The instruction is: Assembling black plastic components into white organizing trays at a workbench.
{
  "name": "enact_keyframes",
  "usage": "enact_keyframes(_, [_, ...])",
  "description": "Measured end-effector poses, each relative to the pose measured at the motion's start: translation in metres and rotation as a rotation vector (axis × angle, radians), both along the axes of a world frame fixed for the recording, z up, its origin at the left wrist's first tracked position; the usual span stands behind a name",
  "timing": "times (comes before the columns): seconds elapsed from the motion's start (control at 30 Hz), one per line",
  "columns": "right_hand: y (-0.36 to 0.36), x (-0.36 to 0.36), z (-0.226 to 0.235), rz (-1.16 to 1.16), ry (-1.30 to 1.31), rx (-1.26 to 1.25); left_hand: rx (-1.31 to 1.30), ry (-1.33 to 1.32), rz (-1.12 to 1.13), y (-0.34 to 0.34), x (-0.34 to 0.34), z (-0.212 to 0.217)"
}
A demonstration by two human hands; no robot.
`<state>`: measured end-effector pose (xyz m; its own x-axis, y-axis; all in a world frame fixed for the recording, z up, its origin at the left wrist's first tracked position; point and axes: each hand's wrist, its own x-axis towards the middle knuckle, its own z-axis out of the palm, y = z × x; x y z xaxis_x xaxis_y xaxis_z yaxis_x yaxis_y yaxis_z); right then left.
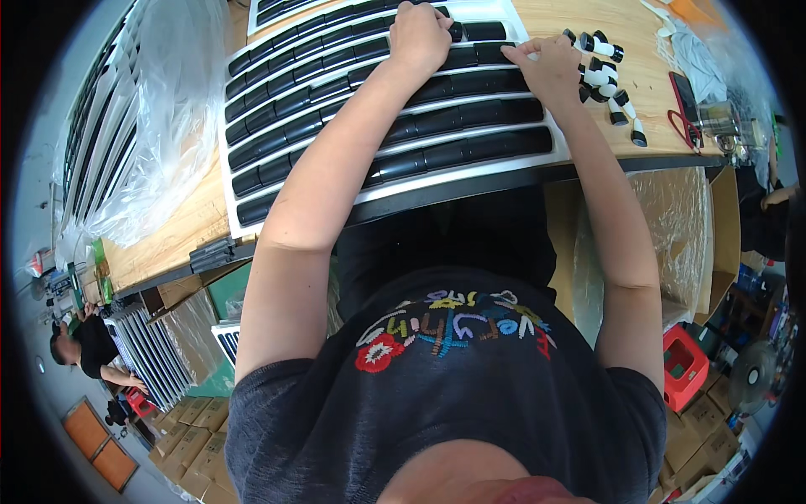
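A white tray lies across the table, with long rows of glossy black cylindrical pieces laid end to end in its grooves. Over the far rows my left hand is closed, its fingers curled round a black piece whose end shows beside the fingertips. My right hand bends at the tray's right edge. Its thumb and forefinger pinch the end of a black piece in a row; the other fingers are folded and partly hidden. Loose small black-and-white pieces lie just right of this hand.
A phone, red-handled scissors and a clear container sit on the table's right side. Clear plastic film covers stacked trays at left. Below the table are a cardboard box and a red stool. Another person works at far left.
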<state>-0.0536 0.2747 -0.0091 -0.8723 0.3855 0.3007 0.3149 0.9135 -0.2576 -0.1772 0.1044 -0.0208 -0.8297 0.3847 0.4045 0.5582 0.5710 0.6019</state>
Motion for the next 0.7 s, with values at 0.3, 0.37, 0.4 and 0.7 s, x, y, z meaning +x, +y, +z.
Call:
enact_keyframes(0.3, [0.001,0.051,0.059,0.33,0.124,-0.75,0.141,0.166,-0.341,-0.026,0.073,0.048])
enact_keyframes(0.37, [-0.012,0.074,0.081,0.425,0.035,-0.745,0.147,-0.461,-0.576,-0.037,0.106,0.073])
enact_keyframes(0.4, [-0.017,0.079,0.087,0.535,-0.044,-0.731,0.128,-0.629,-0.592,-0.04,0.115,0.074])
enact_keyframes(0.7, [-0.082,0.064,0.112,0.203,-0.328,-1.619,0.285,-0.605,-0.599,-0.048,0.18,0.086])
